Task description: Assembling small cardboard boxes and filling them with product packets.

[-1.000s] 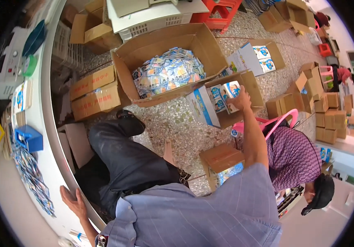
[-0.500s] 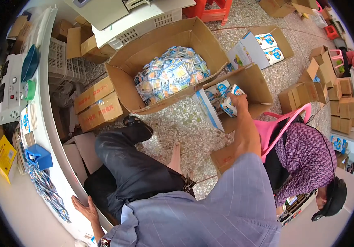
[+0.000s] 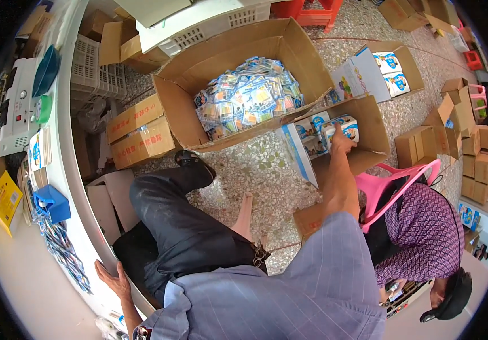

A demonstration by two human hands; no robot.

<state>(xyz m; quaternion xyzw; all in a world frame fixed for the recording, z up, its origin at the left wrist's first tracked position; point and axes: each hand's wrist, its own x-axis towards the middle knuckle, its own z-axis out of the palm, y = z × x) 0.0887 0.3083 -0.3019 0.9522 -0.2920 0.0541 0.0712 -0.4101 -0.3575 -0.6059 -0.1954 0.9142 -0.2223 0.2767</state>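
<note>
My right hand (image 3: 340, 140) reaches down into an open cardboard carton (image 3: 373, 122) on the floor. Its fingers close over the end of a white and blue packet (image 3: 347, 126); other packets (image 3: 313, 126) of the same look sit beside it inside. My left hand (image 3: 114, 281) rests on the edge of the white table (image 3: 79, 226) with its fingers stretched out, holding nothing. Just left of the packet carton, a large cardboard box (image 3: 170, 96) holds a heap of small printed sachets (image 3: 249, 99).
Another carton of packets (image 3: 390, 73) stands beyond. On the right, a person in a patterned purple top (image 3: 425, 226) bends over beside a pink plastic chair (image 3: 391, 195). A blue holder (image 3: 53, 203) and a white machine (image 3: 18, 107) are on the table.
My right hand and the packet have gone lower into the carton, so the packet now lies among the others. My left hand stays on the table edge. The view has shifted slightly.
</note>
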